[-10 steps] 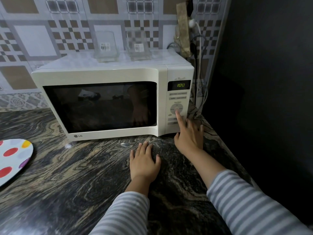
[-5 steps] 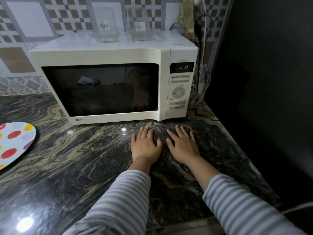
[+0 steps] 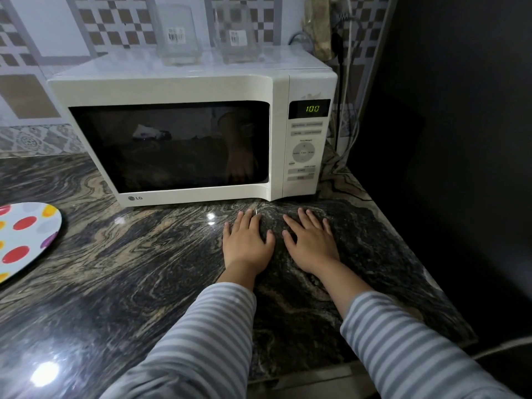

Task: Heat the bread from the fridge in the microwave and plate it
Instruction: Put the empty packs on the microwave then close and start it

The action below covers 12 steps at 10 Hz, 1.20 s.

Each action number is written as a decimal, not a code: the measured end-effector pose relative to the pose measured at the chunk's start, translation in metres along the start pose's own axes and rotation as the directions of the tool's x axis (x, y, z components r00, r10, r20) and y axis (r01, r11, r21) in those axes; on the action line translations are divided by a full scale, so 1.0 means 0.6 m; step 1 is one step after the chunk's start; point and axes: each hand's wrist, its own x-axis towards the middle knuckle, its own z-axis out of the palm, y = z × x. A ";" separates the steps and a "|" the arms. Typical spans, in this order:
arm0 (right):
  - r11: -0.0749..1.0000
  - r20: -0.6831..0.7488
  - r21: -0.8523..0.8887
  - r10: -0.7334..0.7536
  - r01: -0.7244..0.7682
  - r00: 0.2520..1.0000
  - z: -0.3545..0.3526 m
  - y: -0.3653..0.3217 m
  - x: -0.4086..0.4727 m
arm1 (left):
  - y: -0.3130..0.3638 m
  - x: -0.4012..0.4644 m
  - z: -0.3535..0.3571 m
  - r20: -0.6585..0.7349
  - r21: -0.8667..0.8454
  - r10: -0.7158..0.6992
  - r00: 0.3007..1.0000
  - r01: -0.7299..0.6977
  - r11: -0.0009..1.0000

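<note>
Both hands lie flat, palms down, on the dark marbled counter (image 3: 121, 272), side by side and just apart. Left hand (image 3: 247, 243): fingers straight and slightly spread, thumb toward the other hand, holding nothing. Right hand (image 3: 311, 244): the same, fingers extended and fanned a little, holding nothing. Striped grey sleeves (image 3: 201, 335) cover both forearms to just short of the wrists.

Directly beyond the fingertips of both hands stands the white microwave (image 3: 184, 87), door closed, its front lower edge near the fingertips but not touching them. The control panel (image 3: 305, 151) sits ahead of the right hand, at the microwave's right end; the green display (image 3: 312, 108) reads 100. The round dial pad and the two bar buttons below it are visible, their lettering too small to read with confidence.

The bread cannot be made out: the door window (image 3: 169, 145) is dark and shows mostly reflections, including a pale shape at upper left that may be a reflection rather than anything inside.

Well to the left of the left hand, at the frame edge, lies a white plate (image 3: 26, 240) with red, orange and purple dots, flat on the counter, with nothing on the part in view.

On top of the microwave, beyond the hands, stand two clear glass containers (image 3: 177, 36) with barcode labels. Cables (image 3: 342, 82) run down the tiled wall to the right of the microwave.
</note>
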 end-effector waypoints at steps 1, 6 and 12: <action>1.000 0.001 -0.003 -0.003 0.003 1.000 0.000 -0.001 -0.001 | 0.000 0.000 0.001 0.000 0.005 -0.002 1.000 0.002 1.000; 1.000 0.001 -0.008 -0.003 0.003 1.000 -0.003 -0.001 -0.003 | 0.002 -0.001 -0.001 0.002 0.000 -0.001 1.000 0.001 1.000; 0.993 -0.234 0.006 0.114 -0.116 0.965 -0.061 0.014 0.052 | -0.002 0.001 0.000 0.000 -0.008 0.007 1.000 -0.007 1.000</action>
